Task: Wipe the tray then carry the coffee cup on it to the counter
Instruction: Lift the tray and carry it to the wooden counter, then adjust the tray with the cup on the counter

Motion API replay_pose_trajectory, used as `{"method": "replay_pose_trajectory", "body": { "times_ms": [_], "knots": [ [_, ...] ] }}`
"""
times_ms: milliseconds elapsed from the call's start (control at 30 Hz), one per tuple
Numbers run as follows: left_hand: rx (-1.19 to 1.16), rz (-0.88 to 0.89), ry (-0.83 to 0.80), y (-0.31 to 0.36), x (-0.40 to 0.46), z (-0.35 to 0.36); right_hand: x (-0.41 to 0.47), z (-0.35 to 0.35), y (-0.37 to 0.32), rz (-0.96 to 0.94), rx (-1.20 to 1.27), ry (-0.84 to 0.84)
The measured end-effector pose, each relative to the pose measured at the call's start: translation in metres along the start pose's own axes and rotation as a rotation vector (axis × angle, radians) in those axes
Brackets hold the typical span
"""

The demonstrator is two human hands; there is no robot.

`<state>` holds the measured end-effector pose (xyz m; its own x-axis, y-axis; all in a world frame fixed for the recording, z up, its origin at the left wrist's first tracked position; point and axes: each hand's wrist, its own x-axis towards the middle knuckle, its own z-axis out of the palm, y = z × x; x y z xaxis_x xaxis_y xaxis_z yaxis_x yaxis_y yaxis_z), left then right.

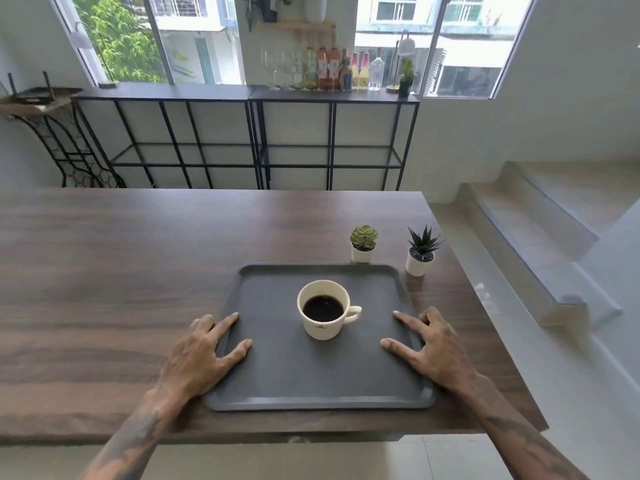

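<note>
Head view: a dark grey tray (311,379) lies flat on a dark wooden desk (121,271), close to the desk's near edge and toward its right end. A cream coffee cup (323,310) stands upright on the tray, a little beyond the tray's middle, filled with black coffee, its handle pointing right. The left hand (201,355) rests over the tray's left rim, with its fingers (239,348) spread and lying flat on the tray's surface, not curled around anything. The right hand (429,344) rests the same way over the right rim, its fingers (394,346) spread and pointing inward toward the cup, loose and gripping nothing. Both hands are apart from the cup, one on each side of it. Both bare forearms reach in from the bottom of the view. Just beyond the tray's far right corner stand two small white pots: a round green succulent (363,242) touching or nearly touching the far rim, and a spiky dark plant (420,252) just right of that corner, near the desk's right edge. Across the room, a black metal shelf (242,133) stands under the windows; bottles (332,69) and wine glasses (277,69) line its top, with a small potted plant (406,79) at its right end. Steps (540,223) climb at the right.
</note>
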<state>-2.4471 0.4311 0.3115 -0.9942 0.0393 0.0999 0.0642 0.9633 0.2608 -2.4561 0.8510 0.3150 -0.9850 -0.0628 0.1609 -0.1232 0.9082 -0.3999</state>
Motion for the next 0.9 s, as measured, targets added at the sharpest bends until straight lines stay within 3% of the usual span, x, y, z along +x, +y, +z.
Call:
{"method": "replay_pose_trajectory", "body": {
  "times_ms": [167, 267, 467, 600, 667, 767, 833, 900],
  "knots": [
    [0.142, 0.056, 0.132, 0.002, 0.005, 0.004, -0.002, 0.007, -0.012, -0.016, -0.263, 0.111],
    [0.150, 0.134, 0.120, 0.016, 0.013, 0.014, -0.003, 0.022, -0.030, -0.122, -0.307, 0.134],
    [0.054, 0.157, -0.031, 0.031, 0.019, 0.031, -0.003, 0.040, -0.048, -0.109, -0.202, 0.017],
    [0.047, 0.160, -0.003, 0.027, 0.020, 0.033, 0.006, 0.027, -0.041, -0.122, 0.026, 0.062],
    [-0.022, 0.136, 0.043, 0.028, 0.031, 0.025, 0.021, 0.010, -0.033, -0.026, 0.249, 0.231],
    [-0.174, 0.097, 0.144, 0.044, 0.069, 0.002, 0.058, -0.016, -0.008, 0.274, 0.411, 0.475],
    [-0.275, 0.084, 0.142, 0.068, 0.104, -0.016, 0.084, -0.031, 0.011, 0.419, 0.444, 0.411],
    [-0.358, 0.100, 0.046, 0.102, 0.143, -0.031, 0.104, -0.038, 0.028, 0.466, 0.451, 0.210]
  ]
}}
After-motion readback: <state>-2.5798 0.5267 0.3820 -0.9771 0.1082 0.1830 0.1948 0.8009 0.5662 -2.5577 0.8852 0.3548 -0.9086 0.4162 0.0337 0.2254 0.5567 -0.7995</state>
